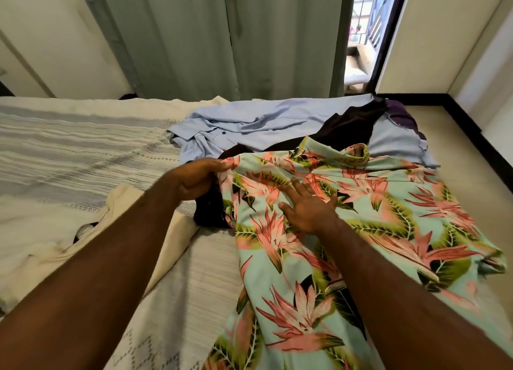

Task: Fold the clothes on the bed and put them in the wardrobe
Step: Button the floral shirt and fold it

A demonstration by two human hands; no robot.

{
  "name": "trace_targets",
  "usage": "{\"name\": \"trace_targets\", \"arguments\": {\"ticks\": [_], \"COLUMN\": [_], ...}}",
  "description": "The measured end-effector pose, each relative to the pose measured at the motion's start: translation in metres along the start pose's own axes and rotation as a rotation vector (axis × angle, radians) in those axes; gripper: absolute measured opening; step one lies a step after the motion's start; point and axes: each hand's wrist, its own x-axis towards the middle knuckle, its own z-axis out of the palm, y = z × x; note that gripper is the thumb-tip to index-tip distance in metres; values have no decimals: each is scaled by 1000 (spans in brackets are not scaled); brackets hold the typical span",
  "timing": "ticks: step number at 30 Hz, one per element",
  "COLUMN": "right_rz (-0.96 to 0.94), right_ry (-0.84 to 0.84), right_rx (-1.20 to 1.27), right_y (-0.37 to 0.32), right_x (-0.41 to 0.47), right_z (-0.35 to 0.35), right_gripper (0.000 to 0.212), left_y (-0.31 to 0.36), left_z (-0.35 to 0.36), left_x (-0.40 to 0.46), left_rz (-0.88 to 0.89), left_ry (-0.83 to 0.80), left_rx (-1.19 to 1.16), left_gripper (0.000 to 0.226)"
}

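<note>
While the mint-green shirt printed with pink flowers and olive leaves (347, 230) lies spread over the near right part of the bed (69, 147), both hands work on it.

The left hand (198, 179) pinches the shirt's left edge with curled fingers; the right hand (308, 203) presses flat on the cloth, fingers straight. Beyond lie a crumpled pale blue button shirt (249, 128) and a dark maroon garment (349, 130), partly under the floral one. A cream cloth (55, 230) rests on the striped white bedspread, at the left.

smooth floral shirt (361, 230), woven matt bedspread (69, 147)
</note>
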Motion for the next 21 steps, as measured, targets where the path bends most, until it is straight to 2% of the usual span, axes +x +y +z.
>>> {"name": "trace_targets", "arguments": {"ticks": [4,7,9,12,13,15,17,18,19,21], "right_rz": [11,7,11,-1,-12,-50,-78,-70,-22,157], "right_ry": [-18,-32,-31,-14,-11,36,196,347,526,872], "right_rx": [-12,-12,-3,11,40,193,589,750,814,735], "right_y": [0,1,2,4,6,10,20,24,32,65], "right_x": [2,4,4,5,5,8,-5,-13,-21,-47], "right_z": [1,1,2,5,6,9,-1,-8,-15,-29], "right_gripper": [60,61,60,59,59,59,52,43,32,18], "left_y": [-3,3,8,8,6,2,0,-1,-3,-7], "left_z": [2,5,-2,-21,-21,-15,8,22,37,85], "left_x": [-5,-3,-1,-4,-5,-11,-5,-1,4,19], "left_rz": [54,68,54,22,21,81,224,311,411,600], "left_ry": [-45,202,399,651,721,845,863,832,776,595], "left_rx": [12,165,487,1167,1324,1439,1443,1454,1446,1403], "left_gripper": [72,41,23,42,46,43,38,36,35,36]}}
